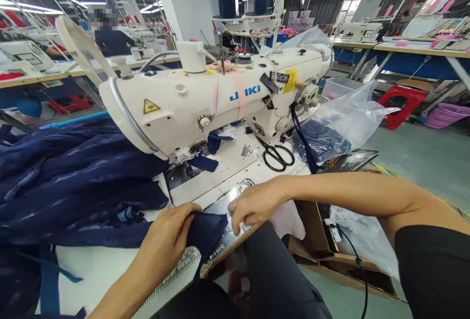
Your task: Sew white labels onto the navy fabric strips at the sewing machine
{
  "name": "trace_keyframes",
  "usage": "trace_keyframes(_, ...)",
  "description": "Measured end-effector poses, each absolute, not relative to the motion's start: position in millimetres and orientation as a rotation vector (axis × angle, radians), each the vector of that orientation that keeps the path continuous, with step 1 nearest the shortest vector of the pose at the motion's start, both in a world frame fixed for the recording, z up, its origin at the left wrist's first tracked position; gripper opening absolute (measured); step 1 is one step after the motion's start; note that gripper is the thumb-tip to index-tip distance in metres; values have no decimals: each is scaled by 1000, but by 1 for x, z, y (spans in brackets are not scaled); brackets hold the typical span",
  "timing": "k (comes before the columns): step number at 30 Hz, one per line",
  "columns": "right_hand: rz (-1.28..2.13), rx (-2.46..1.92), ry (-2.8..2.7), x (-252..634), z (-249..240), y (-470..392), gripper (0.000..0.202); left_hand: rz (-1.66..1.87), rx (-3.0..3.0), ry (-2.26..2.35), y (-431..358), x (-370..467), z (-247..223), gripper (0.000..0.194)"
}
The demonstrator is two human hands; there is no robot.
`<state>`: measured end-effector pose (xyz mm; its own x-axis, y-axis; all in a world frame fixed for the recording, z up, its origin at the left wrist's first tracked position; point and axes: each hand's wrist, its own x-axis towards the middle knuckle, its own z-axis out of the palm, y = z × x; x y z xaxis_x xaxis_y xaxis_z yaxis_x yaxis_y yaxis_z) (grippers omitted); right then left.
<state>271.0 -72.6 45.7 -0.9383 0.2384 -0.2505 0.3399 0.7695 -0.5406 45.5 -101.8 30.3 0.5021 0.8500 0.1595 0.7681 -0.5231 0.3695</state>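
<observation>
A cream sewing machine stands across the white table in the head view. Navy fabric is heaped left of it, and a strip runs from the heap to the table's front edge. My left hand is closed on this strip. Beyond it, a navy flap hangs over the edge. My right hand is at the flap's right end, fingers curled round a small white piece above the metal plate.
Black scissors lie under the machine arm. A clear plastic bag is at the right end of the table. Below on the right are a cardboard box and a black cable. Another person sits far back left.
</observation>
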Motion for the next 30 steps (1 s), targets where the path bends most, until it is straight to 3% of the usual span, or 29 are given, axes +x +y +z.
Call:
trace_keyframes(11,-1116,472,2826,282,37,-66,17,716,1837,1619,-84,66,27,32)
trace_keyframes(14,-1384,626,2947,290,34,-63,13,818,1674,1552,-82,71,25,31)
trace_keyframes(19,-2278,1148,2721,277,27,-60,2,884,1329,1468,-85,75,25,31)
trace_keyframes(21,-2489,1227,2614,263,26,-63,8,904,1216,1446,-88,76,27,30)
trace_keyframes(27,-2449,1462,2828,225,21,-66,6,984,1095,1350,-96,76,35,26)
trace_keyframes(30,-2638,1563,2649,212,17,-66,6,1015,1020,1313,-99,74,35,30)
